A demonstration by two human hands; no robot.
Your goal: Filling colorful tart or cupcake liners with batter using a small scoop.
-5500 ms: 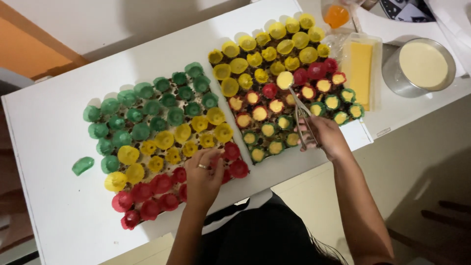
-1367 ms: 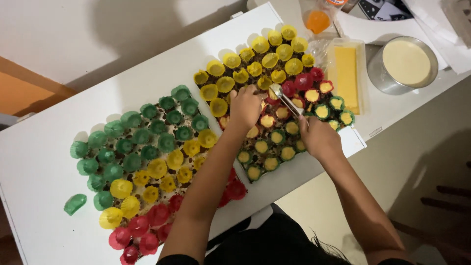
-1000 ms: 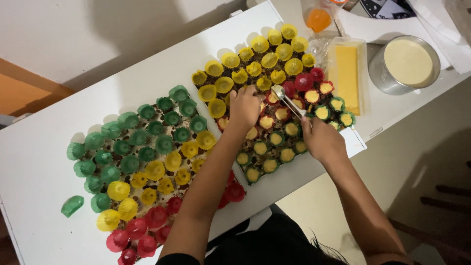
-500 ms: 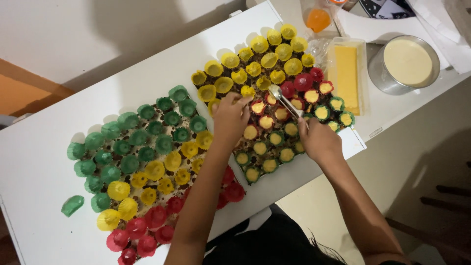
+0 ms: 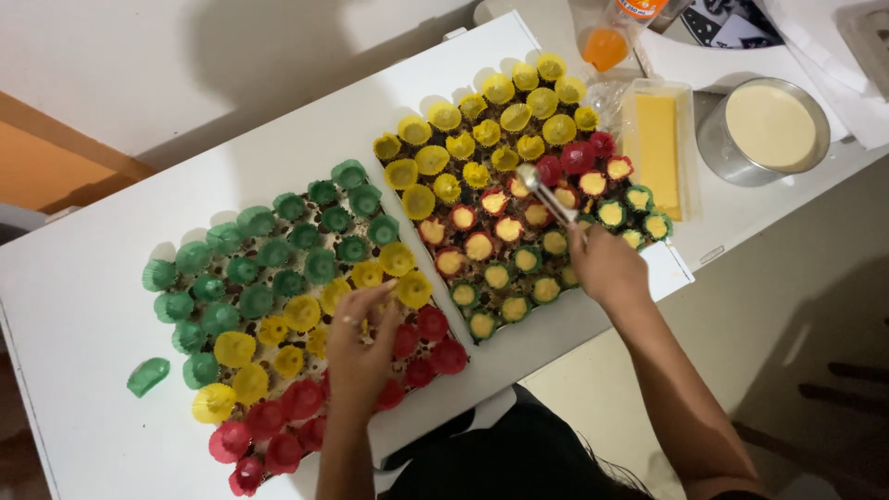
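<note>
Two trays of small paper cups lie on a white table. The left tray holds green, yellow and red cups. My left hand rests on its yellow and red cups near the right edge, fingers spread. The right tray holds yellow, red and green cups, many filled with pale batter. My right hand holds a metal spoon, its bowl over the red and yellow cups in the tray's middle.
A metal pot of pale batter stands at the right. A clear rectangular tub with a yellow block lies beside the right tray. An orange drink bottle stands behind. One loose green cup lies at the left.
My left hand has left the right tray and moved down-left onto the left tray. My right hand still holds the spoon over the right tray's middle.
</note>
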